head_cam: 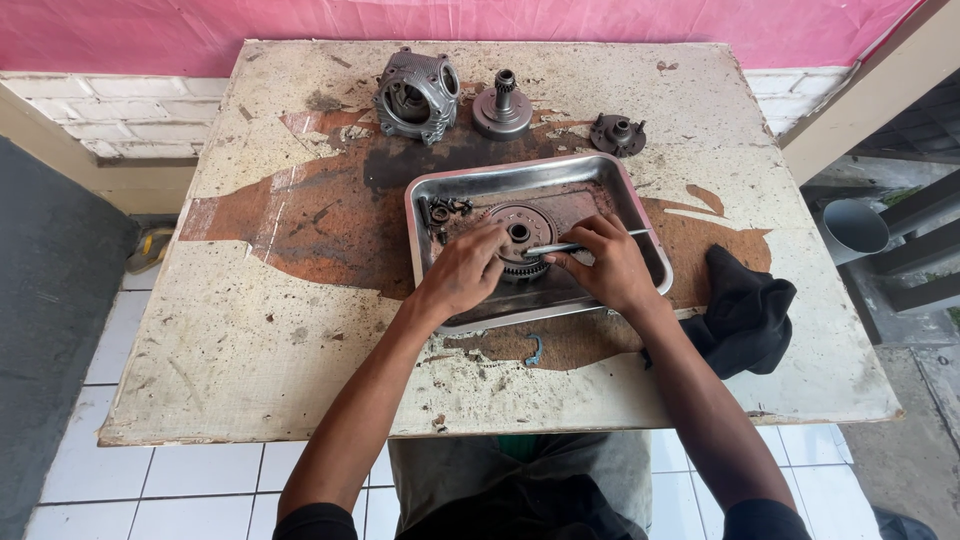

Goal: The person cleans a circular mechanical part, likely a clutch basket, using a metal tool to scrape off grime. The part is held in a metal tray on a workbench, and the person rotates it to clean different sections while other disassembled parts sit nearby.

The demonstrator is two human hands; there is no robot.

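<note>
Pressing down on a round gear (pixel 520 240), the left hand (pixel 462 270) curls its fingers over the gear's near-left edge, grasping it where it lies in the middle of a steel tray (pixel 440 195). Just right of that grip, the right hand (pixel 608 262) pinches a thin metal tool (pixel 575 245), whose tip points left toward the gear's rim beside the left fingertips, while its shaft runs out rightward past the knuckles. Beyond the left hand, in the tray's far-left corner, lie a few small dark parts (pixel 445 212). Farther out from both hands, past the tray's far rim, a ribbed housing (pixel 417 96) stands on the worn table (pixel 250 340), with a shaft hub (pixel 502 108) beside it and a smaller dark flange (pixel 617 133) to the right. Close to the right wrist, on its outer side, a black rag (pixel 748 315) lies crumpled on the table. Under the forearms, nearer the person, a small bluish piece (pixel 535 350) rests on the bare board.
</note>
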